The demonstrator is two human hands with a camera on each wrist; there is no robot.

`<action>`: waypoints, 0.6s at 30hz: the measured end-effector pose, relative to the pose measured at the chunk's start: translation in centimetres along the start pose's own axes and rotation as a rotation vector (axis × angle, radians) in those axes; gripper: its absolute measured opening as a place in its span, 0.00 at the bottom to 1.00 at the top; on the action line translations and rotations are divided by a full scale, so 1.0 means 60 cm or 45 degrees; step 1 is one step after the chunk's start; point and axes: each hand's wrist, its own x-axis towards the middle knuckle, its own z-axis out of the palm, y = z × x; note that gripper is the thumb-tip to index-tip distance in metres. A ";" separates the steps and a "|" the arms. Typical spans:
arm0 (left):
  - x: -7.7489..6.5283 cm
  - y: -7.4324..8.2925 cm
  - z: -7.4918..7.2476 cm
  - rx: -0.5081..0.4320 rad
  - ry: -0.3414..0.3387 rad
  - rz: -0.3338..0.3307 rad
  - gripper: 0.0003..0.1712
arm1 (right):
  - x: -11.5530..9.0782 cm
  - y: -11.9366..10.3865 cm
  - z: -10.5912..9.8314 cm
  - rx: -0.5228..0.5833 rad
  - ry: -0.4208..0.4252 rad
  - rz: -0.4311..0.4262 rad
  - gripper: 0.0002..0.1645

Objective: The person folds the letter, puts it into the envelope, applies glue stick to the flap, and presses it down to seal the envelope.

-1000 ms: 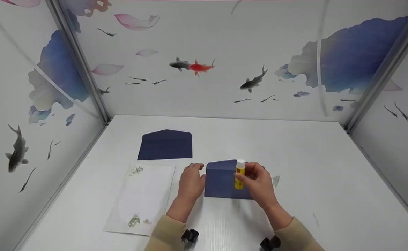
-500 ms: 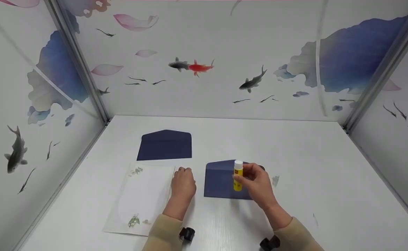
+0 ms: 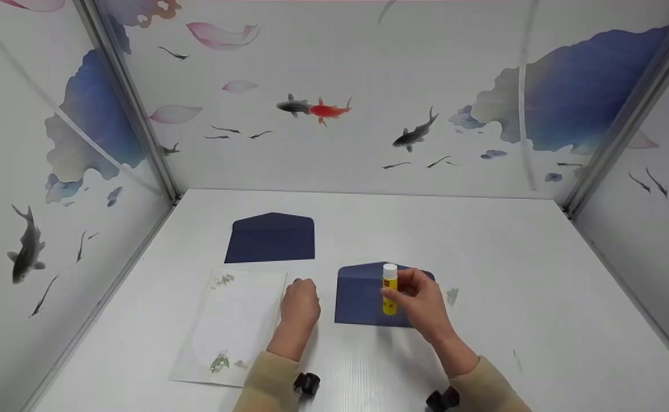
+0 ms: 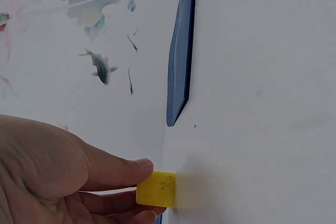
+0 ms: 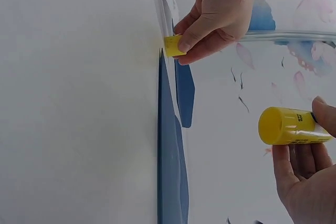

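Note:
My right hand (image 3: 426, 300) holds a yellow glue stick (image 3: 390, 300) upright, its white top exposed, over a blue envelope (image 3: 357, 297) whose flap lies open at the far side. Thumb and fingers pinch the tube in the right wrist view. My left hand (image 3: 300, 303) is low over the table, between the envelope and a patterned sheet of paper. It pinches the small yellow glue stick cap (image 4: 156, 189), held right at the tabletop. In the head view the hand hides that cap.
A second dark blue envelope (image 3: 271, 240) with its flap up lies farther back on the left. The sheet of paper (image 3: 237, 320) with green plant prints is at front left. Walls with painted fish and leaves enclose the white table (image 3: 483, 240).
My left hand has moved left and slightly nearer, away from the blue envelope, down beside the paper. The right hand with the glue stick has shifted only slightly left and nearer.

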 end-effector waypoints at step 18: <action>0.003 0.041 -0.036 -0.754 -0.104 -0.115 0.13 | -0.003 -0.002 0.001 -0.102 -0.005 -0.070 0.18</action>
